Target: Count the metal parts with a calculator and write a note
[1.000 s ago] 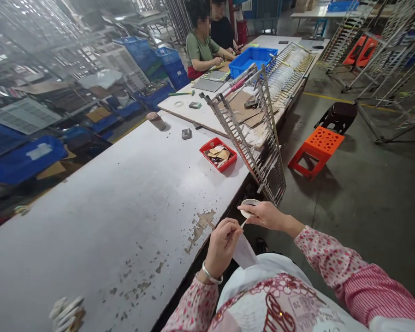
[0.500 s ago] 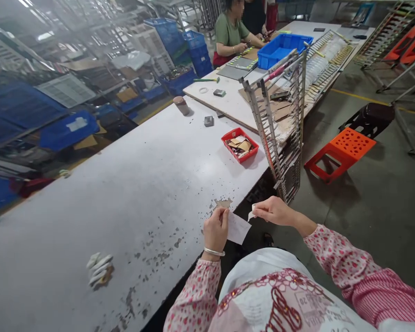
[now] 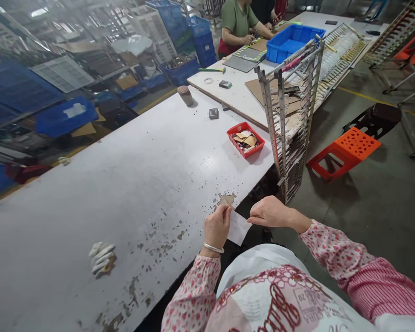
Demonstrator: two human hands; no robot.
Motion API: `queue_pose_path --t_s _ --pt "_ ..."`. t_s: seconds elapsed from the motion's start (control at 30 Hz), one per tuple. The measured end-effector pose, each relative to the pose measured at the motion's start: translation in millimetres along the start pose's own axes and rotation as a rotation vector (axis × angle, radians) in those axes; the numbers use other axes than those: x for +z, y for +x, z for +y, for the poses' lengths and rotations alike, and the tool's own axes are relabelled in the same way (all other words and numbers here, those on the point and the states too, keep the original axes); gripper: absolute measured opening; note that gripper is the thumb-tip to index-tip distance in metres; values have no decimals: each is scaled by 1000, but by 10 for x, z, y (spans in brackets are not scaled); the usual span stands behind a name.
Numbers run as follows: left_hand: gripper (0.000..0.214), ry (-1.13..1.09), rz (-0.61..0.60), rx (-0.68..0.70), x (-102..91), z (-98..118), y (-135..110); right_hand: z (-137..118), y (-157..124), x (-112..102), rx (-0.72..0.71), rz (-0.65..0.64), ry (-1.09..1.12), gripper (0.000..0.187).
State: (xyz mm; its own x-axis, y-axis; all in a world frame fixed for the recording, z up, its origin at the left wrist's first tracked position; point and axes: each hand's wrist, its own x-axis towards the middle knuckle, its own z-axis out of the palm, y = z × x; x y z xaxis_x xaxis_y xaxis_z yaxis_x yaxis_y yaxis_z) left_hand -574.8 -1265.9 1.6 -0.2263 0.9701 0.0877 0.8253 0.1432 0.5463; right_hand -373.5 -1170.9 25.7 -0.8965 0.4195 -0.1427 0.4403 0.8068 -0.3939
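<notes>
My left hand (image 3: 217,227) pinches the upper edge of a small white strip of tape or paper (image 3: 238,228) just off the near edge of the long white table (image 3: 131,184). My right hand (image 3: 269,212) is closed too, its fingers meeting the strip's right end; a roll it held a moment ago is hidden inside the fist. Both hands hover over my lap, close together, with the strip hanging between them.
A red tray of scraps (image 3: 246,139) and a small grey block (image 3: 213,113) lie farther up the table. A metal rack (image 3: 290,115) leans at the table's right edge. An orange stool (image 3: 344,151) stands on the floor. A white glove (image 3: 102,258) lies at the near left. Another person in a green top (image 3: 240,20) works at the far table.
The view has tilted down and right. My hands came closer together, and the white roll seen in my right hand a second ago is no longer visible.
</notes>
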Motion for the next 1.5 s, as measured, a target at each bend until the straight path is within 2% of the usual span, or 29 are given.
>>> queue_pose_path --t_s 0.23,0.43,0.77,0.97,1.1,1.2,1.4,1.5 --pt "29 -93 -58 14 -40 10 29 0 40 55 49 -39 -15 40" --pt "29 -173 -117 -12 -43 40 20 10 21 74 83 -58 17 44" --pt "33 -403 -239 -109 -33 28 11 66 2 240 79 -18 199 38" --pt "35 -464 -282 -142 -18 -24 2 99 -6 337 70 41 331 38" --pt "37 -525 -314 -181 8 -65 2 95 -5 371 55 36 422 40" --pt "40 -660 -330 -266 22 -84 -3 84 -10 378 45 32 461 42" --pt "50 -1113 -402 -564 -16 -34 -96 41 -20 374 45 -11 579 38" --pt "55 -1262 -389 -676 -28 -73 -163 32 -27 382 52 -36 645 39"
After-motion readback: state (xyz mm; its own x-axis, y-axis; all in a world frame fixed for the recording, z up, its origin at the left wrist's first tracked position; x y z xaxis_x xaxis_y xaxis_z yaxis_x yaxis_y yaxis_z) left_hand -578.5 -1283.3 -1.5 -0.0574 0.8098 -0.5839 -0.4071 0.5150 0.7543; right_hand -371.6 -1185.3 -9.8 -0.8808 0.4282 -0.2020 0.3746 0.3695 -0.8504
